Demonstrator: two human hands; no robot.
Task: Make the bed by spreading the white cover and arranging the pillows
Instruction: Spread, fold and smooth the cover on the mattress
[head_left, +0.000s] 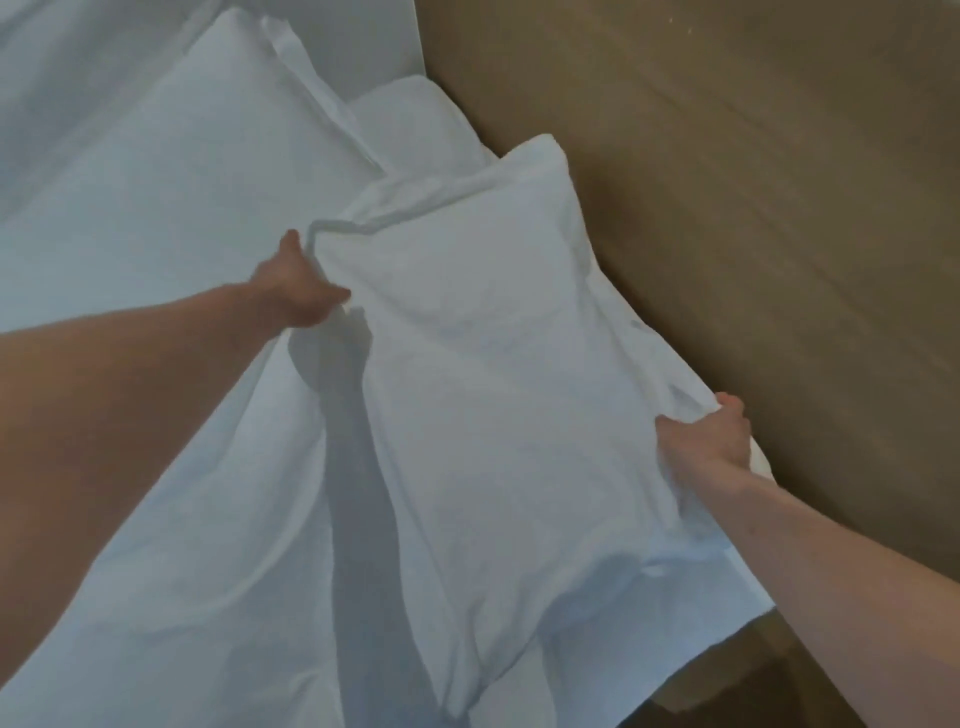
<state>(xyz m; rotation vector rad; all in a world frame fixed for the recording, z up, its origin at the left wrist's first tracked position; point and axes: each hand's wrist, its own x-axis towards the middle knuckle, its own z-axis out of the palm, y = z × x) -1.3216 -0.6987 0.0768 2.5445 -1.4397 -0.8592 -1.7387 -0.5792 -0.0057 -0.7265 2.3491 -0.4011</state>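
Both hands hold one white pillow (498, 364) by opposite edges: the left hand (298, 291) has its grip closed on the pillowcase flap at the pillow's far-left corner, thumb on top and fingers tucked under the cloth, while the right hand (709, 436) has its grip closed on a bunched fold of fabric at the pillow's right edge, close to the brown wall (753, 182). Bare forearms reach in from the near left and near right. The pillow runs lengthwise from near to far along the right side of the bed, its far end just beside the wall and its near end sagging over the white cover (182, 545), where it casts a long grey shadow to its left. A second white pillow (171, 171) lies flat at the far left, with its flapped edge turned toward the held pillow. Between the two pillows, at the far side, a rounded white bulge of bedding shows against the wall. The white cover spreads across the bed under both pillows, with soft creases near the left arm. At the near right, the bed's edge meets brown flooring (753, 686).
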